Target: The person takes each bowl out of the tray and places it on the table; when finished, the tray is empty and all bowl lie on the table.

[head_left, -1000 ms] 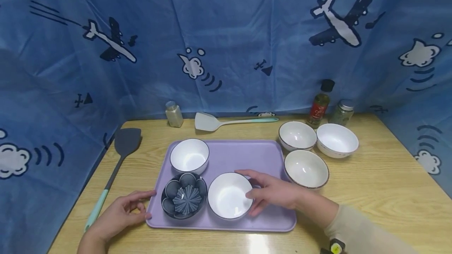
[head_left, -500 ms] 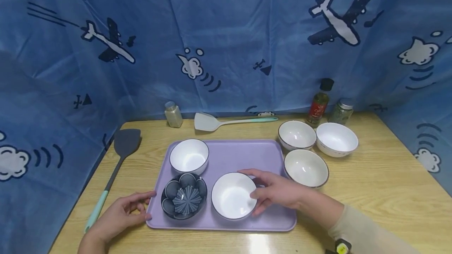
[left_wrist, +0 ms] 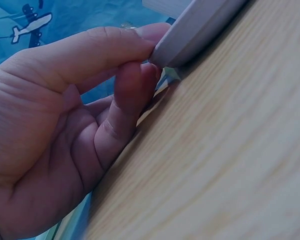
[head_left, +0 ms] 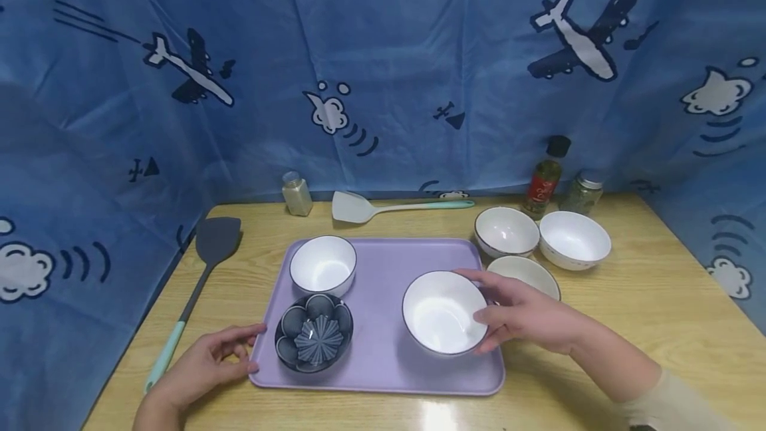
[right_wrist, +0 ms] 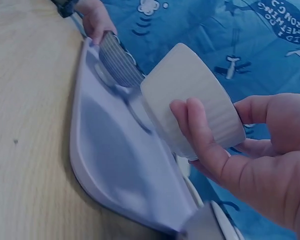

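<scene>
My right hand (head_left: 526, 314) grips a white bowl with a dark rim (head_left: 444, 311) by its right side. In the right wrist view this bowl (right_wrist: 190, 100) is tilted and raised over the lilac tray (right_wrist: 135, 165), fingers spread along its wall. At the lower left of the head view, my left hand (head_left: 206, 368) pinches the corner edge of the tray (head_left: 383, 374); the left wrist view shows thumb and fingertips at the tray's rim (left_wrist: 195, 35). On the tray's left half sit a dark blue petal-patterned bowl (head_left: 314, 334) and, behind it, another white bowl (head_left: 323, 265).
Right of the tray stand two dark-rimmed bowls (head_left: 507, 231) and a white bowl (head_left: 574, 239), the nearest partly hidden by my right hand. Behind are a sauce bottle (head_left: 543, 181), jar (head_left: 582, 193), shaker (head_left: 296, 195) and white spatula (head_left: 353, 207). A dark spatula (head_left: 206, 271) lies left.
My right hand has slid the white bowl right, away from the dark blue bowl, then lifted it off the tray. The left hand has stayed at the tray's edge.
</scene>
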{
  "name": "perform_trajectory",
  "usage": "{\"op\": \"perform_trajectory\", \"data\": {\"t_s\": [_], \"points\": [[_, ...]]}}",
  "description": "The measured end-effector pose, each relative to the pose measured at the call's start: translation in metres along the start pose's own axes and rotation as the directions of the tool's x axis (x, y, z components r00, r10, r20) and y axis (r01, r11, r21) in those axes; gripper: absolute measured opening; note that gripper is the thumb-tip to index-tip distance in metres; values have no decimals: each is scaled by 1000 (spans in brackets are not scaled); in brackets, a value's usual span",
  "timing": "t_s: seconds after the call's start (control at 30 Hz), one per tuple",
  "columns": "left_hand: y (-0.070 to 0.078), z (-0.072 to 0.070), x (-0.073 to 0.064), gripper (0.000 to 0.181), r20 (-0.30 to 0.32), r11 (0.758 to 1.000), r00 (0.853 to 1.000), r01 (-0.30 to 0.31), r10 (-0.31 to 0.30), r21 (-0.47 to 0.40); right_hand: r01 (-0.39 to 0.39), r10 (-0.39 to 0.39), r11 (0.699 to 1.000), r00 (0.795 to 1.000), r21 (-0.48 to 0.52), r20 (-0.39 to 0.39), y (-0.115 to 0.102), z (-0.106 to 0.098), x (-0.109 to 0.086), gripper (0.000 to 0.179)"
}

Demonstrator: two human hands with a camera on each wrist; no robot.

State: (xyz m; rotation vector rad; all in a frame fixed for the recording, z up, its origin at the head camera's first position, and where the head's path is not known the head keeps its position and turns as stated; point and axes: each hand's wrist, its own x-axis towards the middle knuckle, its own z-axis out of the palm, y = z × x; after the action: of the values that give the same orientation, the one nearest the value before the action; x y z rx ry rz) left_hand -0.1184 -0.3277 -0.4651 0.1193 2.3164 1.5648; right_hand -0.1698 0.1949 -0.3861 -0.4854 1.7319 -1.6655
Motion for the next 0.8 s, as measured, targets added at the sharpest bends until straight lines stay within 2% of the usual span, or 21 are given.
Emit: {"op": "perform_trajectory", "data": {"t_s": [0.17, 0.27, 0.5, 0.73, 0.8], "points": [[0, -1, -1, 65, 14, 999, 999, -42, 42, 6, 2, -3, 1000, 1000, -31, -20, -6, -13, -21, 67], [0, -1, -1, 65, 17, 999, 999, -46, 46, 0, 3, -4, 999, 1000, -44, -23, -6, -21, -33, 67], [-1, -1, -1, 63, 12, 997, 997, -76, 75, 21, 64, -63, 997, 998, -51, 31, -7, -44, -62, 64], [0, 1, -1, 64, -3, 999, 1000, -30, 30, 17, 99, -98, 995, 994, -14, 57, -7, -80, -92, 64], [0, 1, -1, 64, -1, 999, 999, -40, 40, 14, 90, -90, 996, 995, -7, 48, -6, -90, -99, 65]]}}
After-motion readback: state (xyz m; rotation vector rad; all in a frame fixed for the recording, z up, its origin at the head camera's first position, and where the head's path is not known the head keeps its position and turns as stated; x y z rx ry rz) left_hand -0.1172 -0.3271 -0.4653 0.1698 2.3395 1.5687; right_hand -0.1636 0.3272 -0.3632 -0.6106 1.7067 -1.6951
